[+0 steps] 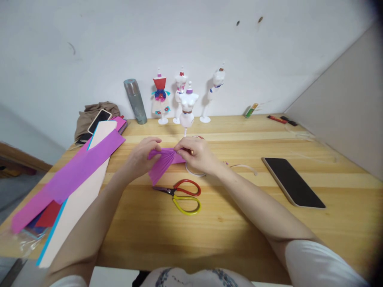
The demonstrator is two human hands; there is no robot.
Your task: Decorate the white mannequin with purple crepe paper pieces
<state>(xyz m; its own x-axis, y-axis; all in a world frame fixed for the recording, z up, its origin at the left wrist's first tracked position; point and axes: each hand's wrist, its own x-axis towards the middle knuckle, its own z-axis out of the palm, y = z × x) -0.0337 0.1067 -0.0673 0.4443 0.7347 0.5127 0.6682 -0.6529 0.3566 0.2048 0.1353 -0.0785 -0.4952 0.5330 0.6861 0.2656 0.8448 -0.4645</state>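
Observation:
A strip of purple crepe paper (163,164) is between my hands, gathered into pleats that fan out to the left. My right hand (197,154) pinches it at the gathered point, thumb and fingers closed. My left hand (143,156) is at its left side, with the thumb over the pleats and the other fingers curled behind the edge. Scissors (170,191) with one red and one yellow handle lie just below the paper, blades pointing left. A white ring-shaped item (196,173) is partly hidden under my right hand. Behind my hands stands a small white mannequin (188,104).
More mannequins stand along the wall, one in a red top (160,84). A thermos (136,101) is left of them. Purple and pale paper sheets (74,171) are piled at left. A phone (291,181) lies at right; a glue stick (251,110) rests by the wall.

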